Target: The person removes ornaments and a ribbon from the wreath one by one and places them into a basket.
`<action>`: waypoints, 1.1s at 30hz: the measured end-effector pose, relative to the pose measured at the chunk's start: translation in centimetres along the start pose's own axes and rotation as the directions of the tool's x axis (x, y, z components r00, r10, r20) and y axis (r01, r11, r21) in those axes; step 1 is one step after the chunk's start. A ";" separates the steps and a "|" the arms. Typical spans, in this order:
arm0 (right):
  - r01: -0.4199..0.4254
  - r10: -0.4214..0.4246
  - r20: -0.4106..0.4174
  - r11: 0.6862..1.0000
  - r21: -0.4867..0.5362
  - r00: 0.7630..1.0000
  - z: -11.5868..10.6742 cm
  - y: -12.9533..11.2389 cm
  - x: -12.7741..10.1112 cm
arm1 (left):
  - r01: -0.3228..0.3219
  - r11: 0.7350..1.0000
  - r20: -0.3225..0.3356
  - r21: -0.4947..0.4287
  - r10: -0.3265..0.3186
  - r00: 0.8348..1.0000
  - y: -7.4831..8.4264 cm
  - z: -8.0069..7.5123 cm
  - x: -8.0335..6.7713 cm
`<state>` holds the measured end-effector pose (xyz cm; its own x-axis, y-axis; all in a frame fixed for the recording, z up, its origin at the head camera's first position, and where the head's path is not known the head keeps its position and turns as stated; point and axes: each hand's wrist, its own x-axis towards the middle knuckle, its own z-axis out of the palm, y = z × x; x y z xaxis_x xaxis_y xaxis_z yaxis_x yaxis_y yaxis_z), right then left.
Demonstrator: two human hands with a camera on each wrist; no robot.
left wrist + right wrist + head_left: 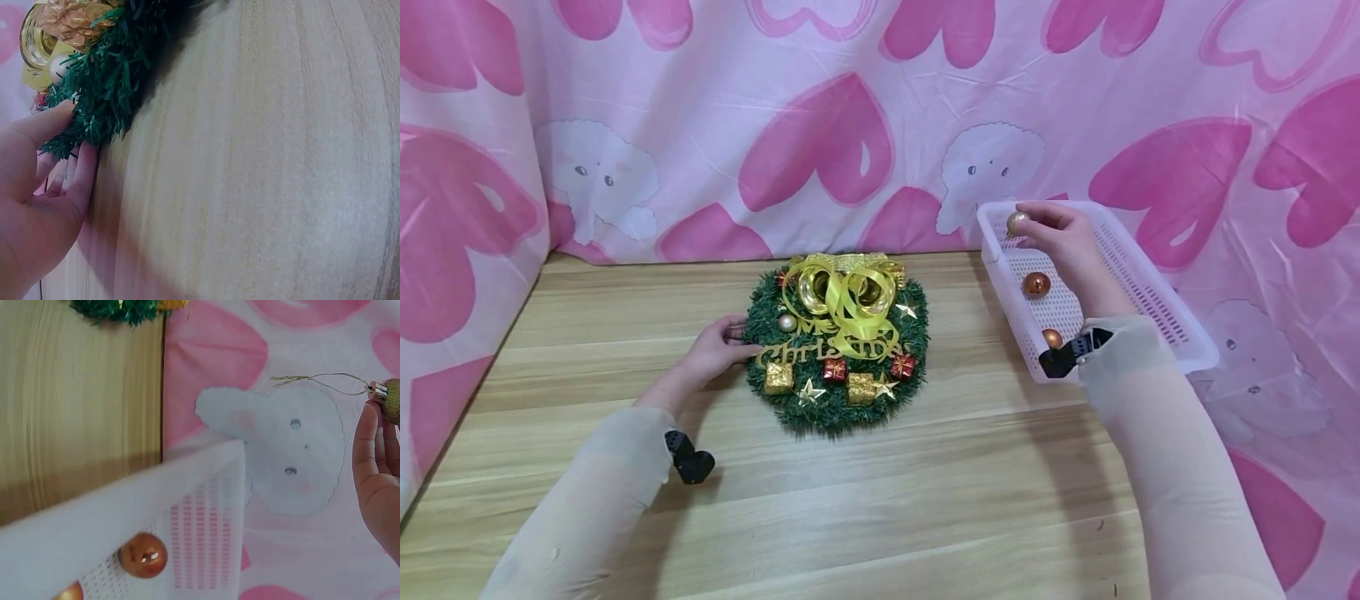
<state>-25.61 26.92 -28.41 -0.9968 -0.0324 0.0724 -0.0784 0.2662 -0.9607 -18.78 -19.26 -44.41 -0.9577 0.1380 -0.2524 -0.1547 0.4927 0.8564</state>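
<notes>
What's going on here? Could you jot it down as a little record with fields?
Left hand: rests against the wreath's left edge
Right hand: pinches a gold bauble over the white basket
Basket contents: two copper baubles
Wreath trim: yellow ribbon, small gift boxes, stars
Surface: wooden table
Backdrop: pink heart cloth

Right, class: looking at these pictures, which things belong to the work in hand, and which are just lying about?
In hand:
- right hand pinching a gold bauble
- white basket below it
- left hand touching the wreath

Lying about:
- two copper baubles in the basket
- wooden table
- pink heart cloth behind
</notes>
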 end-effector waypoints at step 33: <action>-0.186 0.177 -0.115 0.980 -0.073 0.977 -5.8 4.7 -0.5 | 0.018 1.000 0.003 -0.015 -0.018 1.000 -0.1 0.0 0.0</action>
<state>-25.56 33.78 -31.39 -0.9896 0.1261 -0.0688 0.1080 0.3376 -0.9351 -18.71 -19.35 -44.52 -0.9541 0.1313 -0.2693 -0.1760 0.4819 0.8584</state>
